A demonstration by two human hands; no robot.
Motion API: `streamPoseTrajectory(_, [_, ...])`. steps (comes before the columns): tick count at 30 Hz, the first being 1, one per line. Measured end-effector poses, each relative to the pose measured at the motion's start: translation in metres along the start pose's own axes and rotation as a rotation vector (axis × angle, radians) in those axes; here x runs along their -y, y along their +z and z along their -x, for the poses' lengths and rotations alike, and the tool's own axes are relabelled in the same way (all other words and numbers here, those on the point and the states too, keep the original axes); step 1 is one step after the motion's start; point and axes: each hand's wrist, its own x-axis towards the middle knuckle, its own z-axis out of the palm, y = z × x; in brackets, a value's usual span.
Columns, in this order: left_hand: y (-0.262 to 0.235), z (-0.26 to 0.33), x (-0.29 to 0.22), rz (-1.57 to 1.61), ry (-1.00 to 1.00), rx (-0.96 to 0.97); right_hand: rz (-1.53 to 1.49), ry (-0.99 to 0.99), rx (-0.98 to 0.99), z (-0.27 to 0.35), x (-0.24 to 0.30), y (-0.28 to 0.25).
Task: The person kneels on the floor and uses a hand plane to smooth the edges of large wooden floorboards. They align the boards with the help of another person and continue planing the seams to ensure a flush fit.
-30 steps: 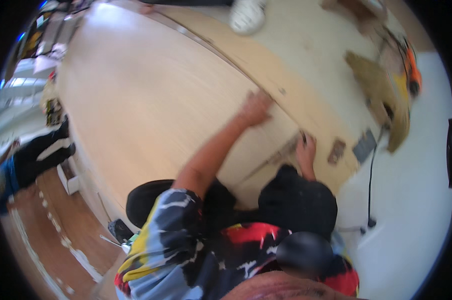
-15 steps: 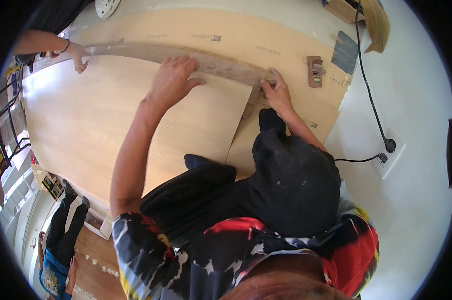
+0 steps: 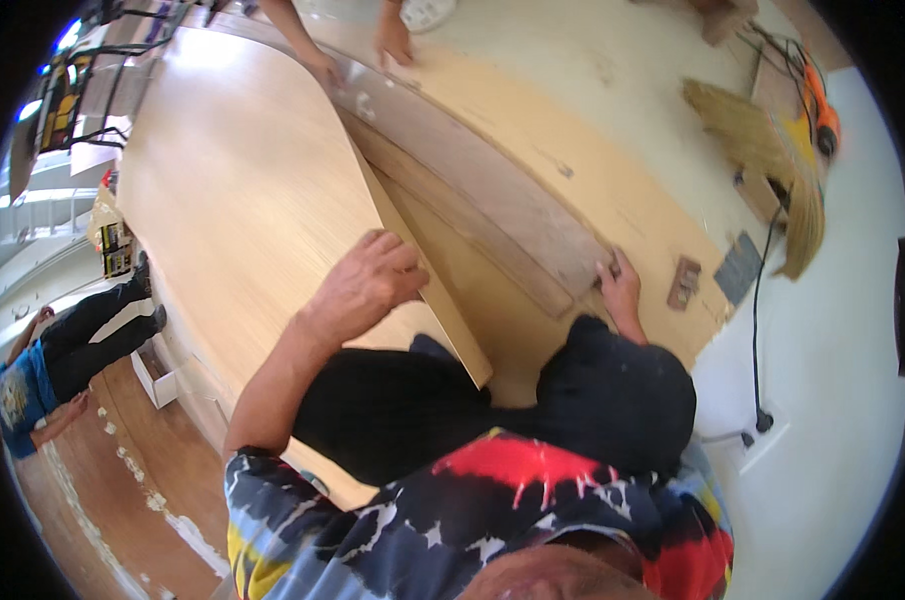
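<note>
A large pale wooden panel (image 3: 243,170) slants across my left side, its long right edge lifted off what lies beneath. My left hand (image 3: 368,285) is closed over that edge near the panel's close end. Right of the panel lies a long, dusty brown board (image 3: 473,170), with a narrower wooden strip (image 3: 463,225) along its left side. My right hand (image 3: 623,290) grips the near end of the board, fingers at its right corner. At the far end, another person's hands (image 3: 395,42) are beside the board, one close to the panel's edge.
A hand plane (image 3: 684,283) and a grey sheet (image 3: 738,268) lie to the right on tan sheeting (image 3: 663,225). Beyond them are a straw broom (image 3: 773,160), an orange power tool (image 3: 823,115) and a black cord (image 3: 758,340). Another person (image 3: 53,370) is at the far left.
The panel's right edge has risen and parted from the board, exposing the strip beneath. My left hand has closed on that edge. The view has turned, and the other person's hands are at the board.
</note>
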Motion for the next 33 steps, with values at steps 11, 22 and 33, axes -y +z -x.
streamPoseTrajectory(11, [-0.016,0.024,-0.028,-0.013,-0.142,0.087,0.484,-0.28,0.33,0.01,0.102,-0.022])
streamPoseTrajectory(22, [-0.027,0.024,-0.035,0.0,-0.225,0.139,0.625,-0.437,0.363,-0.011,0.087,-0.026])
streamPoseTrajectory(33, [-0.025,0.005,-0.037,-0.011,-0.219,0.168,0.597,-0.335,0.378,-0.008,0.093,-0.027])
